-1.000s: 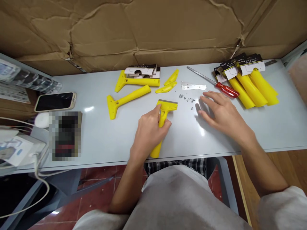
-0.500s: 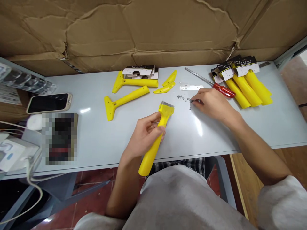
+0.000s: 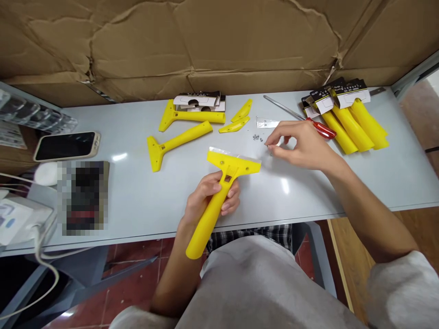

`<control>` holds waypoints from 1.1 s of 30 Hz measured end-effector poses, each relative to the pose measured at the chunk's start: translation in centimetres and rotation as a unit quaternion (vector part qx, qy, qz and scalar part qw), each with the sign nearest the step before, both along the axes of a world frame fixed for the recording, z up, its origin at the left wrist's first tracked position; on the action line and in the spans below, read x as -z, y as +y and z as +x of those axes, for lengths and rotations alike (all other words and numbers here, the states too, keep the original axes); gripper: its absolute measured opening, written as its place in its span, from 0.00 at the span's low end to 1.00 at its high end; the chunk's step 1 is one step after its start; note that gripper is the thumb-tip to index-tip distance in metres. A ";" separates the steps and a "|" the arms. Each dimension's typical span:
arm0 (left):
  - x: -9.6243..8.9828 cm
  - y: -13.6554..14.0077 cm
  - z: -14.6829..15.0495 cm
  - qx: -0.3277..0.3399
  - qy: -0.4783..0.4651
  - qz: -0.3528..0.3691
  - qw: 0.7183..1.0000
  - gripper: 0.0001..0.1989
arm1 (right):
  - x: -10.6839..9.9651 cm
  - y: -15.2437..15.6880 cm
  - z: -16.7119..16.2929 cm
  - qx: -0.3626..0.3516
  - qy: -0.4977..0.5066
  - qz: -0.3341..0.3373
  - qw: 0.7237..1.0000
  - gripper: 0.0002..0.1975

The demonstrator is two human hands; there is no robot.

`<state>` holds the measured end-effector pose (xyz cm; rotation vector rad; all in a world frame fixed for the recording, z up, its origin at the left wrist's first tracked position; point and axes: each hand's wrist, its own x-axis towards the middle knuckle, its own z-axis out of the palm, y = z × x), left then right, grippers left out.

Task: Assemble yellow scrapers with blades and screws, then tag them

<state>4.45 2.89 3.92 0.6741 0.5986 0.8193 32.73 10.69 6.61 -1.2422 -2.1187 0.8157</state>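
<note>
My left hand [image 3: 212,194] is wrapped round the handle of a yellow scraper [image 3: 214,205]. The scraper's wide head faces up, with a metal blade along its top edge and a hole near each end. Over the small metal screws [image 3: 256,137], my right hand [image 3: 297,144] has thumb and forefinger pinched on what looks like a screw [image 3: 266,145]. Behind that hand, and partly covered by it, lies a flat strip of blades [image 3: 265,122]. Two yellow clamp pieces [image 3: 236,124] rest left of the strip.
Two yellow scraper handles [image 3: 187,137] [image 3: 199,117] lie at the left beside folded card labels [image 3: 200,100]. A red-handled screwdriver [image 3: 322,129] lies by several carded yellow scrapers [image 3: 358,128]. A phone [image 3: 66,146] is far left; cardboard [image 3: 219,41] stands behind the table.
The scraper has turned in my left hand, from edge-on to showing its broad face. My right hand has lifted slightly off the screws.
</note>
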 end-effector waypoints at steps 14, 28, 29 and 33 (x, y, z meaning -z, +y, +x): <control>-0.1 -0.2 0.2 0.019 0.009 0.026 0.999 0.18 | 1.4 -0.8 -2.9 -0.114 0.297 -0.119 0.941 0.25; 0.1 -0.5 0.3 -0.001 0.030 0.036 0.999 0.18 | 2.0 -1.6 -3.7 -0.140 0.317 -0.152 0.925 0.21; 0.2 -0.5 0.3 -0.002 0.029 0.038 0.999 0.18 | 2.0 -1.7 -3.8 -0.142 0.317 -0.146 0.926 0.21; 0.3 -0.5 0.4 -0.010 0.024 0.037 0.999 0.16 | 2.2 -1.8 -4.0 -0.145 0.300 -0.116 0.936 0.17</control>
